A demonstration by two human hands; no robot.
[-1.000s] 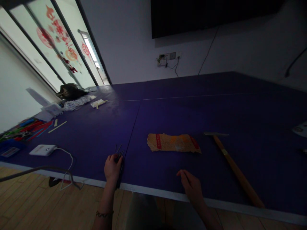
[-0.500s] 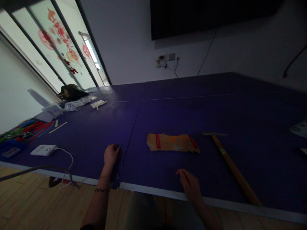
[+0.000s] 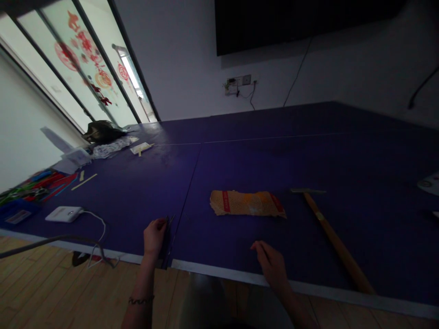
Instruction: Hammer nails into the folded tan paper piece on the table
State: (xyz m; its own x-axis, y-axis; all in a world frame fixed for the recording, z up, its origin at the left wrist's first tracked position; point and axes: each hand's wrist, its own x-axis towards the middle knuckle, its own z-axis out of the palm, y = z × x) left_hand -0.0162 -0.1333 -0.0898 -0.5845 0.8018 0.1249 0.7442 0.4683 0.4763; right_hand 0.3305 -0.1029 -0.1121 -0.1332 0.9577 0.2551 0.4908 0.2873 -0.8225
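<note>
My left hand (image 3: pixel 154 235) is at the seam of the purple table (image 3: pixel 157 183), its thumb and fingers pinched together. Thin, dark, nail-like pieces (image 3: pixel 171 219) show at its fingertips; their exact kind is too small to tell. My right hand (image 3: pixel 270 262) rests near the front edge with its fingers curled in; whatever they may hold is hidden. Between and beyond the hands lies a flat piece of torn brown cardboard (image 3: pixel 247 203) with red bands. To the right of my right hand, a hammer (image 3: pixel 336 237) with a long wooden handle lies with its metal head away from me.
On the left lie a white power bank (image 3: pixel 64 214) with a cable, a blue box (image 3: pixel 17 214), a pile of coloured tools (image 3: pixel 41 183) and pale strips (image 3: pixel 84 182). A dark bag (image 3: pixel 103 131) sits farther back. A grey cable (image 3: pixel 51 240) crosses the front left edge.
My left hand has drawn back slightly toward me and to the left, and the thin pieces at its fingertips show more clearly. My right hand, the cardboard and the hammer have stayed put.
</note>
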